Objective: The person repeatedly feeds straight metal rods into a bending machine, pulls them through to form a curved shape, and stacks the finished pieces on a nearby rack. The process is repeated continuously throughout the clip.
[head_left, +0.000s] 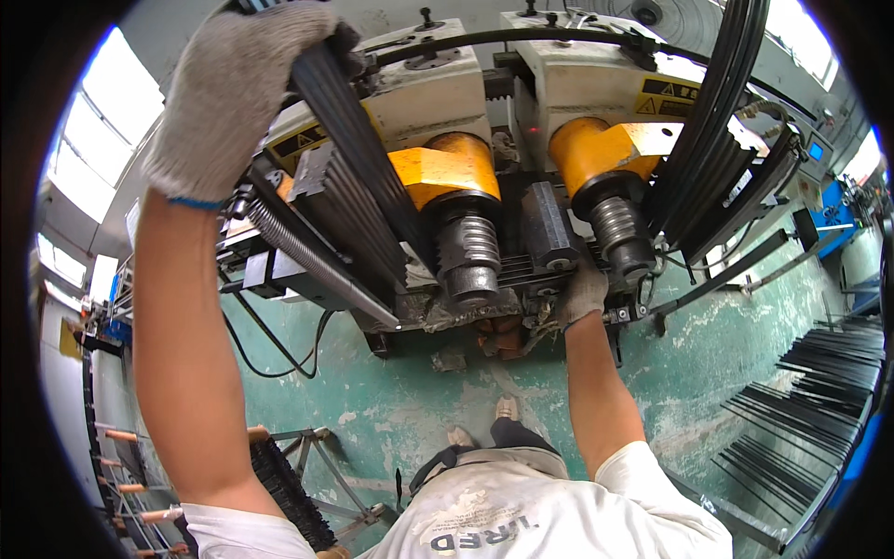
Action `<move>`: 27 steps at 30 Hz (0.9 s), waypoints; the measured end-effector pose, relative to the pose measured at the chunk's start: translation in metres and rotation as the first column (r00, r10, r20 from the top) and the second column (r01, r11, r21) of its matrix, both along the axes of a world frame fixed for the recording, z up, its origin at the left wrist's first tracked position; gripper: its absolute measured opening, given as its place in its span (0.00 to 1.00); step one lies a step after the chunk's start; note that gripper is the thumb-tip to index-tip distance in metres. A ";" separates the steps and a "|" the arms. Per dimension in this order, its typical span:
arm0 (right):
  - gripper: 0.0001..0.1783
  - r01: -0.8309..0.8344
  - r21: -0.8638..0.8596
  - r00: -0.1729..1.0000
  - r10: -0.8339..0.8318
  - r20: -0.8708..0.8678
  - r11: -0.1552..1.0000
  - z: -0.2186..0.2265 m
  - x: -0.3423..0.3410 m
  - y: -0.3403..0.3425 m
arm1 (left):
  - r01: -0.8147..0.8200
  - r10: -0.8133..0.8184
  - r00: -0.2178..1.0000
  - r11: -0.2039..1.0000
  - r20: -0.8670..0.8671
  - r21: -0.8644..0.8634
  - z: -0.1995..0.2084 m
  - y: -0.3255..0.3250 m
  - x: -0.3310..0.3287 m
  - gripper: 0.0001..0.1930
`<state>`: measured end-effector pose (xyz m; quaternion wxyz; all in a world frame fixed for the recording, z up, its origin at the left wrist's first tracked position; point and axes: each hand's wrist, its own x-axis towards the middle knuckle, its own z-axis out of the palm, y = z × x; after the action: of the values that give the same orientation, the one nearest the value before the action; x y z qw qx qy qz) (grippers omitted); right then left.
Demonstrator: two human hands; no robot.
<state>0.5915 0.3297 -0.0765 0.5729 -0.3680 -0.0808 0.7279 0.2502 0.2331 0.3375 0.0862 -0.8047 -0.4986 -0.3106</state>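
Note:
My left hand, in a pale knitted glove, is raised at the upper left. Its fingers curl round the upper part of dark metal bars, which slant down toward the machine's front. My right hand, also gloved, reaches low at the machine's middle, just under a dark faceted block; its fingers are largely hidden there. Either side of the block stand a left threaded steel shaft and a right one, beneath a left yellow housing and a right yellow housing.
Another bundle of dark bars leans at the machine's right. A ribbed metal hose runs along its left side. Many black rods lie on a rack at right. A metal-framed stand is at lower left, on worn green floor.

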 end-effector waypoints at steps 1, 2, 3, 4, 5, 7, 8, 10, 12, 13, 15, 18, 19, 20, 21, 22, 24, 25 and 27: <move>0.20 -0.059 0.198 0.965 0.005 0.263 0.978 -0.029 0.006 0.009 | -0.057 0.076 0.961 0.995 -0.266 0.078 0.012 0.000 0.004 0.16; 0.19 -0.119 0.357 0.863 -0.081 0.499 0.927 -0.059 0.009 0.018 | -0.068 0.240 0.832 0.938 -0.500 0.339 0.008 0.002 -0.007 0.14; 0.19 -0.197 0.410 0.719 -0.153 0.678 0.890 -0.068 0.012 0.023 | -0.001 0.250 0.816 0.902 -0.521 0.431 0.011 -0.005 0.006 0.11; 0.18 -0.163 0.372 0.789 -0.106 0.605 0.914 -0.080 0.025 0.035 | 0.072 0.260 0.799 0.854 -0.542 0.516 0.013 -0.004 0.031 0.08; 0.17 -0.131 0.330 0.855 -0.062 0.516 0.935 -0.090 0.036 0.044 | -0.050 0.370 0.780 0.841 -0.504 0.539 0.011 -0.009 0.054 0.03; 0.11 -0.243 0.164 0.966 0.223 0.131 0.956 -0.077 0.041 0.035 | -0.201 0.520 0.708 0.798 -0.478 0.569 0.009 -0.035 0.075 0.02; 0.14 0.045 0.118 0.971 -0.071 0.229 0.992 -0.028 0.014 -0.010 | -0.232 0.598 0.625 0.756 -0.502 0.612 0.002 -0.057 0.071 0.03; 0.25 0.030 0.109 0.986 -0.048 0.160 0.994 0.009 0.032 -0.073 | -0.221 0.753 0.404 0.631 -0.519 0.744 -0.005 -0.098 0.074 0.06; 0.31 0.023 0.068 0.986 -0.034 0.165 0.997 0.017 0.049 -0.120 | -0.402 0.504 0.842 0.823 -0.191 0.400 -0.028 -0.156 0.076 0.07; 0.29 0.068 0.101 0.989 -0.080 0.123 0.993 0.001 0.055 -0.136 | -0.342 0.283 0.918 0.919 0.278 0.194 -0.042 -0.183 0.079 0.07; 0.32 0.008 0.205 0.969 -0.058 0.241 0.979 -0.026 0.061 -0.168 | -0.216 0.074 0.591 0.974 0.803 0.069 -0.064 -0.246 0.083 0.07; 0.34 0.031 0.143 0.850 -0.101 0.517 0.989 0.012 0.024 -0.231 | -0.262 0.005 0.226 0.963 0.974 0.056 -0.110 -0.351 0.077 0.10; 0.36 0.011 0.115 0.812 -0.076 0.579 0.993 0.006 0.019 -0.239 | -0.340 0.014 0.174 0.939 0.985 0.047 -0.120 -0.390 0.080 0.11; 0.36 -0.015 0.169 0.810 -0.087 0.580 0.985 0.008 0.010 -0.251 | -0.404 0.010 0.118 0.914 0.993 0.039 -0.132 -0.426 0.082 0.12; 0.36 -0.056 0.221 0.811 -0.085 0.579 0.974 0.013 -0.001 -0.269 | -0.471 -0.004 0.113 0.880 0.994 0.057 -0.147 -0.468 0.084 0.13; 0.35 -0.092 0.272 0.810 -0.087 0.580 0.958 0.016 -0.011 -0.287 | -0.517 -0.026 0.020 0.856 0.999 0.032 -0.154 -0.509 0.093 0.14; 0.34 -0.304 0.241 0.821 0.125 0.556 0.922 0.002 -0.022 -0.319 | -0.672 -0.028 -0.051 0.741 0.998 -0.013 -0.179 -0.591 0.115 0.14; 0.33 -0.346 0.279 0.806 0.132 0.577 0.896 0.004 -0.037 -0.344 | -0.711 -0.032 -0.003 0.702 0.999 0.020 -0.192 -0.635 0.126 0.14; 0.32 -0.504 0.258 0.727 0.244 0.642 0.824 0.001 -0.059 -0.389 | -0.822 0.016 -0.012 0.569 1.000 -0.019 -0.213 -0.710 0.155 0.16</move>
<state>0.5327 -0.0594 -0.0757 0.4215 -0.4171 -0.4793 0.6470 0.4055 -0.4772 0.1243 0.1033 -0.1134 -0.5359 -0.8302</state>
